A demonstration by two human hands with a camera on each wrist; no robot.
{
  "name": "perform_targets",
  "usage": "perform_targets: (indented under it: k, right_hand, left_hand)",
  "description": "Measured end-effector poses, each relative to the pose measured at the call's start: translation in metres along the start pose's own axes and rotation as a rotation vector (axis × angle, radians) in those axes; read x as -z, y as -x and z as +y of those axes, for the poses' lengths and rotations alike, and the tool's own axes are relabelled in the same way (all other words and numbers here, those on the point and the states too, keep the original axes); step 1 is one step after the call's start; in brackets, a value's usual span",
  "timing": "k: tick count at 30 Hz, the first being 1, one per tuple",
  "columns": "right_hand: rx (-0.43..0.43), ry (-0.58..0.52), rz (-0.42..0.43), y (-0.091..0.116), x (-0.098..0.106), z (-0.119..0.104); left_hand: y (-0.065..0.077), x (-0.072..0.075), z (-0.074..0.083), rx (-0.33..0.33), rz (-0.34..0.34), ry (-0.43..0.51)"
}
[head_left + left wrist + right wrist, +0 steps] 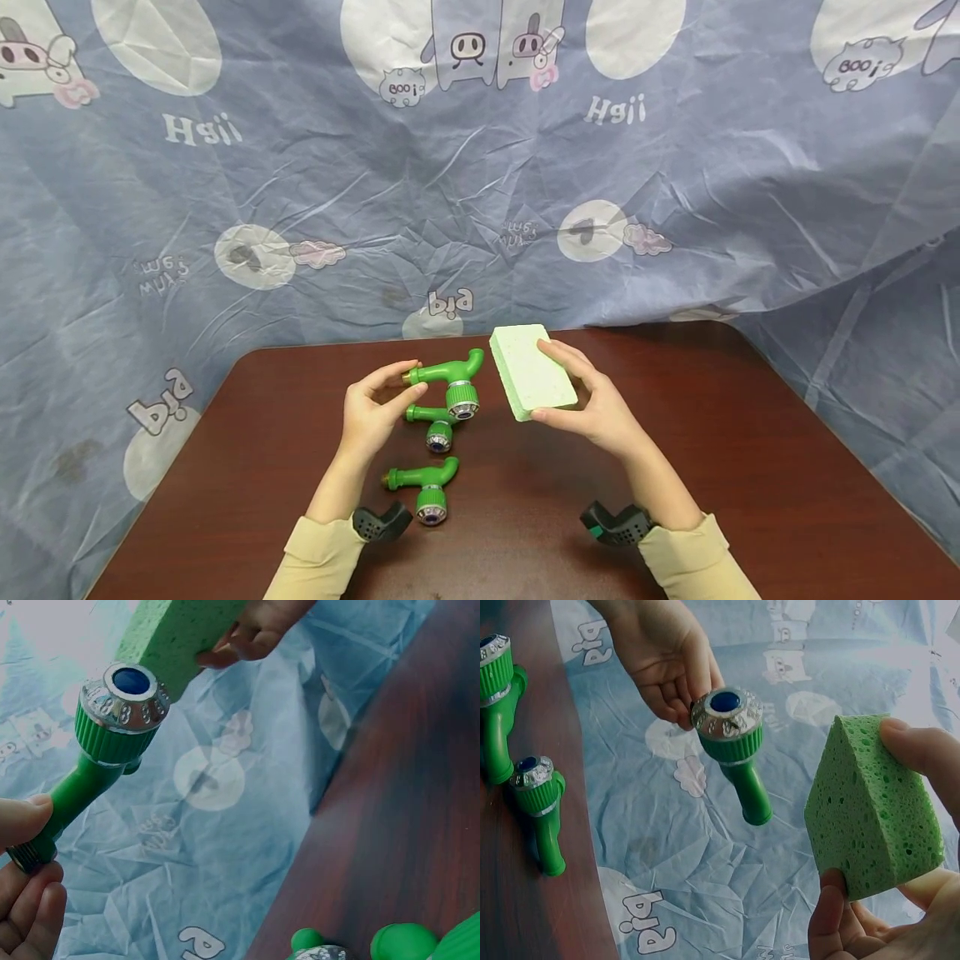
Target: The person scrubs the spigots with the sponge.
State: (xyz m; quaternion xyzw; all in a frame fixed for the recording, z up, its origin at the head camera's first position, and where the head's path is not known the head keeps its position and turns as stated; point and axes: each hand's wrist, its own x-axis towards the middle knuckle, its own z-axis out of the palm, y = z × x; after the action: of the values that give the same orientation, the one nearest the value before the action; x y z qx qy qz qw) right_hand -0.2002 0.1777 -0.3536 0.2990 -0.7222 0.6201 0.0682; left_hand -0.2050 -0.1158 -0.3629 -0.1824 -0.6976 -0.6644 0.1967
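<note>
Wrinkled blue-grey cartoon-print cloth backdrop (420, 183), dark reddish-brown tabletop (720, 450), rounded corners

The head view is bright, the desk (540, 487) glossy toward its near edge; glare whitens the patterned cloth (232, 855) in dimmer wrist views.

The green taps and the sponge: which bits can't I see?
- Head view: part of the far table tap is hidden behind the held tap.
- Left wrist view: the bottom edge cuts off parts of both table taps; the top edge cuts off part of the sponge.
- Right wrist view: the left edge trims the near table tap.
</note>
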Motion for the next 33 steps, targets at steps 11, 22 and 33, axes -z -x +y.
perform_targets:
  k: [11,22,33]
  right_hand:
    - [0.026,0.055,-0.034,0.005,-0.012,-0.005]
    - [0.000,0.019,-0.052,0.006,-0.028,0.004]
    - [0.028,0.027,-0.054,0.006,-0.019,0.003]
  left_hand:
    - [0.009,-0.011,0.001,-0.031,-0.015,0.006]
    - [0.015,-0.023,0.001,-0.023,-0.052,-0.050]
    - [0.013,-0.013,0.000,-0.043,-0.015,-0.016]
